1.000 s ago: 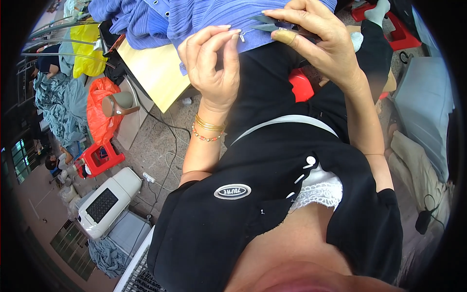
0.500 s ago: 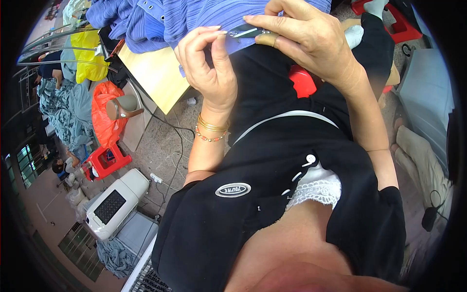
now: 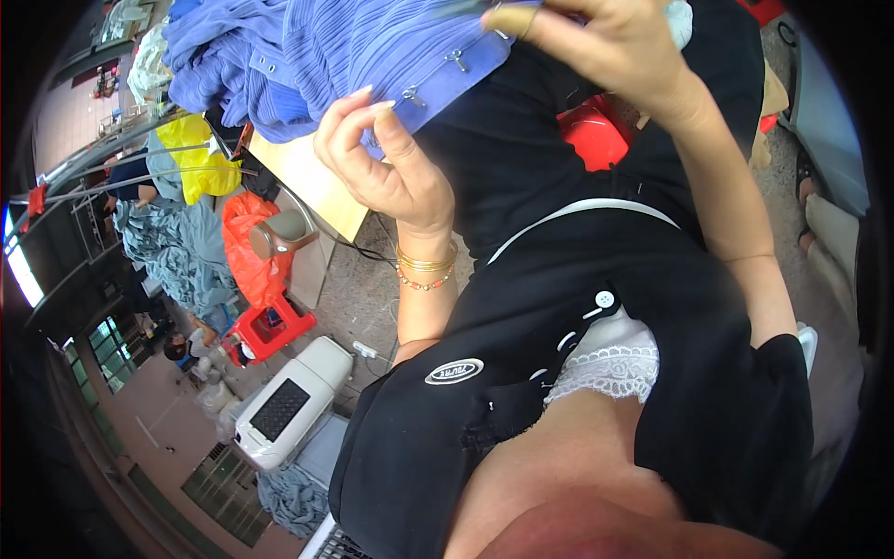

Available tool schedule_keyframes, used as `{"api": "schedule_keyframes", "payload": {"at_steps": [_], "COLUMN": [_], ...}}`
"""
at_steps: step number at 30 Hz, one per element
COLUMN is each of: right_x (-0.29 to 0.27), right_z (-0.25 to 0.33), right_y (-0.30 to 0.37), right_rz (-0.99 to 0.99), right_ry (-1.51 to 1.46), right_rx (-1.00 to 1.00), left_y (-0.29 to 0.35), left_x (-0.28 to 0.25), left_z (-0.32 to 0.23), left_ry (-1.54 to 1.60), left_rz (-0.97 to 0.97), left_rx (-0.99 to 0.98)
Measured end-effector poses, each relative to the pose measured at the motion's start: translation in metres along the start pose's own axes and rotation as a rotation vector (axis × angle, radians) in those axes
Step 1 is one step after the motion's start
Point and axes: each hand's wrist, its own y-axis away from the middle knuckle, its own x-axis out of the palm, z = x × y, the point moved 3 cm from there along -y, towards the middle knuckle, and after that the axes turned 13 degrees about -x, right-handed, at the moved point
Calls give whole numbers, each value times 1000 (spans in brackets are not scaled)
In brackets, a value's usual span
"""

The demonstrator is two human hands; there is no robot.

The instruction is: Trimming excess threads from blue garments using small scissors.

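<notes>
A blue-violet ribbed garment (image 3: 345,47) lies across my lap and the board at the top of the view. Small metal fastenings (image 3: 453,61) sit in a row along its flat edge strip. My left hand (image 3: 391,168) is closed at the lower end of this strip, thumb and fingertips together at the cloth; the exact grip is partly hidden. At the top edge, my right hand (image 3: 605,47) is closed round dark thread snips (image 3: 466,7), which point left over the garment. The picture cuts off part of this hand and tool.
A pale yellow board (image 3: 321,186) lies under the garment. To the left are an orange bag (image 3: 251,247), a red stool (image 3: 270,331), a white machine housing (image 3: 293,401) and heaps of grey-blue cloth (image 3: 177,247). Cables run over the floor. A red object (image 3: 596,135) is between my legs.
My right hand with the snips has moved up and away from my left hand, baring the fastenings on the strip. My left hand has lowered slightly. The whole view has shifted and tilted.
</notes>
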Motion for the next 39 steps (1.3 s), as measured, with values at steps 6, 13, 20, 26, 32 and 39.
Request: {"api": "schedule_keyframes", "payload": {"at_steps": [6, 13, 20, 26, 32, 39], "right_x": [-39, -39, -44, -40, -21, 12], "right_z": [-26, -46, -32, -18, -8, -20], "right_y": [36, 57, 59, 52, 49, 41], "right_rz": [-226, -298, -300, -123, -38, -301], "right_ry": [-152, -198, -310, -235, -306, -111], "right_rx": [251, 324, 334, 169, 134, -377], "left_y": [-11, -16, -21, -27, -36, -34], "left_x": [11, 33, 41, 36, 25, 22], "left_z": [-27, -42, -51, -49, -42, -35], "left_ry": [-299, -623, -798, -357, 25, 156], "left_rz": [99, 188, 154, 264, 325, 304], "left_rx": [162, 218, 351, 16, -328, -381]}}
